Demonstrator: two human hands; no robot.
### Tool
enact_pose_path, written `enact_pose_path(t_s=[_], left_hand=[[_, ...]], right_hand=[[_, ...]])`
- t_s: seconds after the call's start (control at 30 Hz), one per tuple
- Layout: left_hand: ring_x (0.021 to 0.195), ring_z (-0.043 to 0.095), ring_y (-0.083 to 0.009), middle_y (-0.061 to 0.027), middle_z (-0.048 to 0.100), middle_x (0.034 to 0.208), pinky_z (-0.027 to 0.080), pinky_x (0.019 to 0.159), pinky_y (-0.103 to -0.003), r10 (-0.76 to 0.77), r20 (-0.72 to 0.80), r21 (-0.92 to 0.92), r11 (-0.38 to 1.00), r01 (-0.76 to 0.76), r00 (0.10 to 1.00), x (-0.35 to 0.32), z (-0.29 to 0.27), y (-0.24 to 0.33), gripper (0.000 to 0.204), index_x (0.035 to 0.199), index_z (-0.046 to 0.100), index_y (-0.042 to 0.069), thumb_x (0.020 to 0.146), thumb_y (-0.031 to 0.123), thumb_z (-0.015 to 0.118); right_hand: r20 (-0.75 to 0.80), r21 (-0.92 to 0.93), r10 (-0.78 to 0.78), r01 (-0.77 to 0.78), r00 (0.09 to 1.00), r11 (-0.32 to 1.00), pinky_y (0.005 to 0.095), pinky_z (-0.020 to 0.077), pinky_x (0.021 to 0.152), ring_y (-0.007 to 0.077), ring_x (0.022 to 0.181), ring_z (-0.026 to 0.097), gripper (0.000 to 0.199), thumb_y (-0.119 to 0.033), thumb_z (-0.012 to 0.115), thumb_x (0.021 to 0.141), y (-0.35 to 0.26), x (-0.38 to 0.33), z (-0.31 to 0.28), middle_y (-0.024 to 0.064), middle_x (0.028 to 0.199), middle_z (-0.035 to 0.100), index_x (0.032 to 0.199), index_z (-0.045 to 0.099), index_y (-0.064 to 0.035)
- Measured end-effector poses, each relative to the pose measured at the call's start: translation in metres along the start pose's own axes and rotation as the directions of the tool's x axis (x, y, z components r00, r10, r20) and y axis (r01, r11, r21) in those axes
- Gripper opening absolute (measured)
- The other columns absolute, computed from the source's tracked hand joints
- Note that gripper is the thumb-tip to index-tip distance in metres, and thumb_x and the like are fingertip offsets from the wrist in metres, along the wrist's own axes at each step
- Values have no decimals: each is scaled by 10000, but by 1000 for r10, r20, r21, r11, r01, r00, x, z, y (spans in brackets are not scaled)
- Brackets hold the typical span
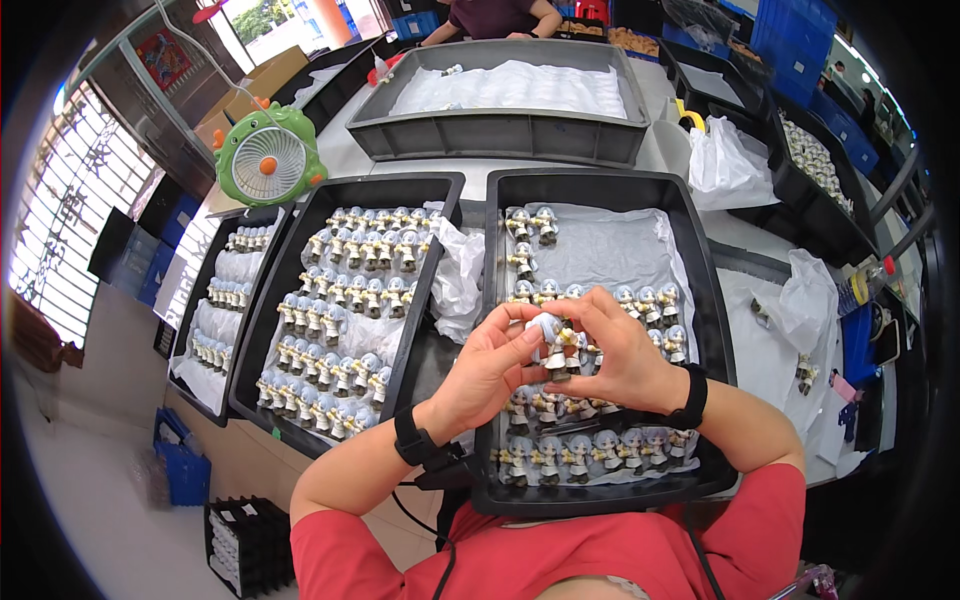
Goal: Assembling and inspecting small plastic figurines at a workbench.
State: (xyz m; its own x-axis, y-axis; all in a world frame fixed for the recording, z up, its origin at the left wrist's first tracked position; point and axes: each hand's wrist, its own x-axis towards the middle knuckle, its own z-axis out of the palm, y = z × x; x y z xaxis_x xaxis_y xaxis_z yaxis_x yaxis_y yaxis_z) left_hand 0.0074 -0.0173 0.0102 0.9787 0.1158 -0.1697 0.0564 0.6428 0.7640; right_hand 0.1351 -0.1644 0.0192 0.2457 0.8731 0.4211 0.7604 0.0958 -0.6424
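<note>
Two hands meet near frame centre, over the black tray (pixel 712 330). Left hand (pixel 488 368) pinches a pale-haired figurine (pixel 549 340) between thumb and fingers; right hand (pixel 632 368) curls round its other side, exact contact unclear. Judgement: grip lightly by fingertips, spare the small projecting parts, and hold it clear of the rows of figurines (pixel 605 452) below.
</note>
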Motion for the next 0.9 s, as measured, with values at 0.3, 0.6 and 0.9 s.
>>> enact_pose_path(t_s=[0.3, 0.6, 0.9], left_hand=[[858, 581, -114, -38, 578, 950, 489, 763, -261, 70, -14, 389, 919, -59, 997, -4, 8, -8, 437, 1222, 401, 52, 852, 118, 624], [953, 587, -247, -119, 565, 1028, 477, 850, -338, 162, -198, 153, 979, -133, 967, -53, -5, 108, 448, 1259, 362, 15, 842, 7, 528], [778, 575, -151, -80, 559, 968, 475, 703, -251, 367, -373, 903, 356, 241, 852, -88, -108, 135, 501, 1185, 510, 23, 757, 175, 720]], right_hand=[[46, -80, -166, 169, 985, 982, 342, 471, 663, 270, 802, 543, 690, -197, 788, 612, -14, -2, 2, 94, 910, 506, 1216, 475, -91], [-87, 32, 67, -65, 994, 997, 257, 376, 552, 150, 671, 433, 589, -122, 768, 636, -12, 2, -11, 46, 801, 413, 1168, 522, -74], [-91, 38, 119, -115, 989, 993, 246, 360, 539, 130, 634, 412, 468, -81, 723, 670, -11, 4, -8, 33, 771, 413, 1108, 557, -74]])
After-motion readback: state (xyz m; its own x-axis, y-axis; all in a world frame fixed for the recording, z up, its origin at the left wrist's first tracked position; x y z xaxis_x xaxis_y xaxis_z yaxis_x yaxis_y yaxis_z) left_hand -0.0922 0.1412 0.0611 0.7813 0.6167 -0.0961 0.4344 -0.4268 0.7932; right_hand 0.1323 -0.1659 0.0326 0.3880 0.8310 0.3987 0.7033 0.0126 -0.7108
